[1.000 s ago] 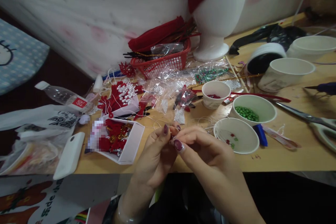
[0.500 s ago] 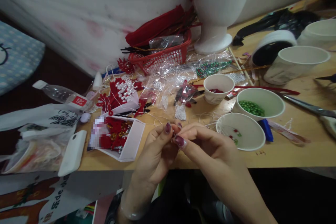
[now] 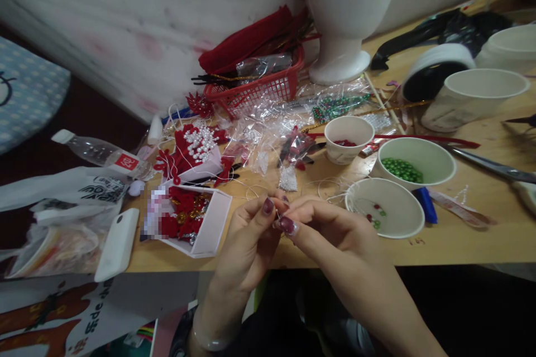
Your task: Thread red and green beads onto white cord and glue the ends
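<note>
My left hand (image 3: 247, 240) and my right hand (image 3: 326, 228) meet at the front edge of the wooden table (image 3: 460, 245), fingertips pinched together on something tiny, perhaps a bead on thin wire; I cannot make it out. Thin pale wire (image 3: 326, 187) loops on the table just beyond the fingers. Right of my right hand stands a paper cup (image 3: 402, 223) with a few red and green beads. Behind it are a cup of green beads (image 3: 435, 159) and a smaller cup of red beads (image 3: 349, 131). An open white box of red and gold ornaments (image 3: 209, 228) lies left of my left hand.
A red basket (image 3: 259, 89) with red cloth and a white foam head (image 3: 347, 11) stand at the back. Clear plastic bags (image 3: 268, 128), a box with pearls (image 3: 201, 145), scissors (image 3: 498, 170), larger white cups (image 3: 473, 95), a water bottle (image 3: 100, 153) and a white phone (image 3: 117, 242) lie around.
The view dipped slightly between the earliest frame and now. Both hands stay pinched together in nearly the same place, with only small finger movements.
</note>
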`<state>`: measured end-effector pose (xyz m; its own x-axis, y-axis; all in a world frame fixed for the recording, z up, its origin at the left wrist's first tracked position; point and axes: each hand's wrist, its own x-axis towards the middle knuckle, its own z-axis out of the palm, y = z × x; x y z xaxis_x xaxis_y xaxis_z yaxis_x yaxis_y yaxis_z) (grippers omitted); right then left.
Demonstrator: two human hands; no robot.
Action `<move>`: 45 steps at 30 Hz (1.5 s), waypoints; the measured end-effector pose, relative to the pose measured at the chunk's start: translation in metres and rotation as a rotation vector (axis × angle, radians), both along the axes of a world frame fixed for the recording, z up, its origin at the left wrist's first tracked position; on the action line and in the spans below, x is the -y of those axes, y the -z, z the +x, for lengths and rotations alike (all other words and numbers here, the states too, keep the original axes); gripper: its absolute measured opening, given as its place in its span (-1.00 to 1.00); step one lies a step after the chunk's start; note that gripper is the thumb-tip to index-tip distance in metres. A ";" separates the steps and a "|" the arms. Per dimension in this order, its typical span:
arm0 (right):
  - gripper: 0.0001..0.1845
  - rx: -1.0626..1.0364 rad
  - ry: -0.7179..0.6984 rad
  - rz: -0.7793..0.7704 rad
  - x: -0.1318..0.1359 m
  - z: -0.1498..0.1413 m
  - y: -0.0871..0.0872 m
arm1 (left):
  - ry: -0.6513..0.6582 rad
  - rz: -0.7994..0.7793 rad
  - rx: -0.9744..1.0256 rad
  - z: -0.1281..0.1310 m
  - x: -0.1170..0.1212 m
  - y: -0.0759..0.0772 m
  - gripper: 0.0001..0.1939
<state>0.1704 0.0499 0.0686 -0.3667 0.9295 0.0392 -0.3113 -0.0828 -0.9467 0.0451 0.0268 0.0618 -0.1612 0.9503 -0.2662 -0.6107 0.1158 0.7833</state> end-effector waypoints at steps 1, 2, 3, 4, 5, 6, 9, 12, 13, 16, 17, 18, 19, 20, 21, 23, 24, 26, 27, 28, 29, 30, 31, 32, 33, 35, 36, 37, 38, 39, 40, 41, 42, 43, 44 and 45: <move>-0.85 0.000 -0.003 -0.002 0.000 0.000 0.000 | 0.001 0.003 -0.003 0.000 0.001 0.000 -0.79; -0.85 -0.002 -0.006 -0.002 0.000 0.000 0.000 | 0.002 0.008 -0.008 0.000 0.001 0.000 -0.79; -0.85 -0.005 -0.011 -0.002 0.000 0.000 0.000 | 0.004 0.015 -0.015 0.000 0.001 0.000 -0.80; -0.85 -0.007 -0.016 -0.004 -0.001 0.000 0.000 | 0.007 0.023 -0.023 0.000 0.002 0.000 -0.80; -0.85 -0.007 -0.020 -0.008 -0.001 0.001 0.000 | 0.014 0.031 -0.031 -0.001 0.002 0.000 -0.80; -0.85 -0.006 -0.024 -0.016 -0.001 0.001 0.000 | 0.019 0.042 -0.038 -0.001 0.002 0.000 -0.80; -0.87 -0.009 -0.029 -0.039 -0.001 0.001 0.000 | 0.022 0.075 -0.067 -0.001 0.002 -0.001 -0.81; -0.87 -0.010 -0.015 0.002 0.000 0.002 0.001 | 0.004 0.125 -0.146 -0.003 0.002 -0.002 -0.84; -0.87 0.000 -0.005 0.029 0.000 0.002 0.001 | -0.002 0.145 -0.188 -0.004 0.002 -0.003 -0.86; -0.89 0.053 0.024 0.131 0.001 0.003 0.003 | -0.017 0.211 -0.324 -0.008 0.003 -0.003 -0.89; -0.89 0.072 0.030 0.168 0.002 0.004 0.003 | -0.020 0.227 -0.358 -0.008 0.003 -0.002 -0.89; -0.88 0.086 0.036 0.207 0.002 0.004 0.004 | -0.026 0.239 -0.384 -0.009 0.003 -0.002 -0.89; -0.88 0.097 0.042 0.243 0.002 0.004 0.004 | -0.031 0.247 -0.402 -0.009 0.003 -0.002 -0.89; -0.89 0.105 0.051 0.275 0.003 0.005 0.004 | -0.038 0.250 -0.415 -0.010 0.003 -0.002 -0.89; -0.89 0.111 0.062 0.303 0.003 0.005 0.004 | -0.042 0.252 -0.425 -0.010 0.003 -0.002 -0.90; -0.89 0.128 0.086 0.354 0.004 0.005 0.004 | -0.043 0.254 -0.440 -0.009 0.003 -0.002 -0.91; -0.89 0.144 0.100 0.380 0.005 0.006 0.003 | -0.042 0.256 -0.450 -0.010 0.004 -0.003 -0.91; -0.88 0.182 0.120 0.423 0.005 0.006 0.003 | -0.038 0.274 -0.477 -0.010 0.005 -0.003 -0.92; -0.88 0.198 0.129 0.440 0.005 0.006 0.002 | -0.033 0.287 -0.495 -0.010 0.005 -0.003 -0.93; -0.88 0.209 0.138 0.453 0.005 0.006 0.002 | -0.028 0.301 -0.512 -0.011 0.006 -0.002 -0.93; -0.88 0.213 0.145 0.465 0.005 0.006 0.002 | -0.022 0.312 -0.524 -0.011 0.006 -0.002 -0.94; -0.88 0.214 0.152 0.475 0.004 0.006 0.001 | -0.015 0.318 -0.529 -0.012 0.006 -0.001 -0.94; -0.88 0.215 0.157 0.486 0.004 0.006 0.001 | -0.013 0.319 -0.525 -0.012 0.006 -0.001 -0.93; -0.88 0.217 0.161 0.495 0.004 0.007 0.001 | -0.015 0.315 -0.515 -0.012 0.006 -0.001 -0.93; -0.88 0.220 0.161 0.504 0.003 0.007 0.001 | -0.021 0.311 -0.501 -0.012 0.006 -0.001 -0.93; -0.87 0.226 0.159 0.517 0.003 0.008 0.000 | -0.040 0.301 -0.474 -0.011 0.005 -0.002 -0.93; -0.87 0.229 0.154 0.521 0.002 0.008 0.001 | -0.054 0.297 -0.462 -0.010 0.004 -0.002 -0.94; -0.86 0.230 0.150 0.525 0.002 0.009 0.001 | -0.066 0.295 -0.452 -0.010 0.004 -0.003 -0.95; -0.85 0.231 0.148 0.527 0.002 0.009 0.001 | -0.076 0.293 -0.441 -0.010 0.003 -0.003 -0.95; -0.84 0.234 0.145 0.529 0.002 0.009 0.001 | -0.084 0.292 -0.432 -0.010 0.003 -0.002 -0.96; -0.83 0.238 0.144 0.530 0.002 0.009 0.002 | -0.090 0.293 -0.427 -0.010 0.003 -0.002 -0.96; -0.83 0.241 0.145 0.529 0.002 0.009 0.002 | -0.091 0.297 -0.431 -0.010 0.003 -0.001 -0.96; -0.82 0.243 0.144 0.526 0.002 0.009 0.003 | -0.087 0.305 -0.444 -0.011 0.004 0.000 -0.96; -0.82 0.244 0.140 0.523 0.002 0.009 0.003 | -0.081 0.314 -0.466 -0.012 0.004 0.001 -0.97; -0.82 0.242 0.135 0.519 0.003 0.009 0.004 | -0.075 0.324 -0.493 -0.013 0.005 0.003 -0.97; -0.82 0.238 0.128 0.514 0.003 0.009 0.004 | -0.069 0.333 -0.522 -0.014 0.006 0.004 -0.96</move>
